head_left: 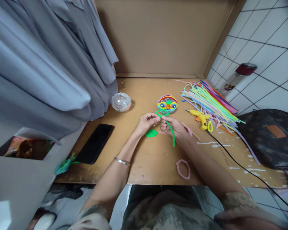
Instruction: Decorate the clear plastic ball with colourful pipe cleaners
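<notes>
A green pipe cleaner (171,129) is bent into two loops at its upper end, and its straight tail hangs down to the right. My left hand (148,122) pinches it at the base of the loops. Close beside it, my right hand (172,126) grips the same pipe cleaner, fingers curled around it. Just beyond my hands sits a round, face-like craft piece (167,103) with coloured rings, blue eyes and an orange nose. A green leaf-shaped piece (151,133) lies below my left hand. Near the front edge rests a pink pipe cleaner ring (189,172).
A pile of coloured pipe cleaners (210,99) lies at the back right. In front of it is a yellow glue gun (201,118), its black cord trailing right. A clear ball (121,102), a black phone (95,143) and a dark bag (270,139) also occupy the table.
</notes>
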Tool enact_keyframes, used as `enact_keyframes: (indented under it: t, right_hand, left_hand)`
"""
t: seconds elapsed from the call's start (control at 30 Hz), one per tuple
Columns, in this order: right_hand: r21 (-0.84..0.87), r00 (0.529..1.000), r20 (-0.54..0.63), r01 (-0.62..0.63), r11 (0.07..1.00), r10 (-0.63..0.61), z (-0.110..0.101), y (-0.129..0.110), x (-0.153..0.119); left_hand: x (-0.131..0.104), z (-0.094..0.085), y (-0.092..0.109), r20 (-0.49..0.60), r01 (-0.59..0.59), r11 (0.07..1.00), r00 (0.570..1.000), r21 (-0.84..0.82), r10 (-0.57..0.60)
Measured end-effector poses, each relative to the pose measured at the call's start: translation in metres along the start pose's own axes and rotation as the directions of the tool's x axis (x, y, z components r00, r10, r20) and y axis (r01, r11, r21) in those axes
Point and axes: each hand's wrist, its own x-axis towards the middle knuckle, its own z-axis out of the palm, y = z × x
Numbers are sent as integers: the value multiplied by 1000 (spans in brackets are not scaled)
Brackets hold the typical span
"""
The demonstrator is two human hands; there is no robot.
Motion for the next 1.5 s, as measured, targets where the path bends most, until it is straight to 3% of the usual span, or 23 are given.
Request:
enact_keyframes:
  t: [0.2,0.63,0.73,0.8,0.9,0.97,1.13,1.27,1.37,1.5]
  right_hand:
    - [-39,996,62,-60,997,62,2,1,-4]
    - [-97,997,82,-4,995,12,3,3,-5]
    - [-156,998,22,60,986,-58,4,4,-8]
    - [-222,984,-34,161,962,-172,6,5,-10]
    - [-351,924,-60,334,875,-377,8,7,-10]
    - [-416,894,-52,386,823,-446,9,8,-10]
    - [-502,849,-35,441,744,-527,11,10,-9]
    - [-539,825,18,484,690,-565,9,10,-7]
    - [-544,838,3,459,702,-546,6,10,-5]
    - [-496,850,-80,420,760,-521,4,7,-6]
  left_hand:
    - [2,-4,4,13,-23,999,1000,-36,23]
    - [0,-2,5,5,-5,998,1000,-62,5]
    - [-1,1,4,-13,21,995,1000,-101,-23]
    - [-2,4,3,-17,68,985,997,-161,-72]
    - [-3,7,2,-15,169,944,984,-284,-180]
    - [-4,8,1,-11,216,914,972,-343,-233]
    - [-4,8,2,5,267,880,957,-393,-289]
    - [-4,12,3,-65,261,867,946,-425,-317]
    - [-4,16,1,-110,245,861,940,-447,-324]
    - [-5,20,0,-59,224,848,956,-481,-286]
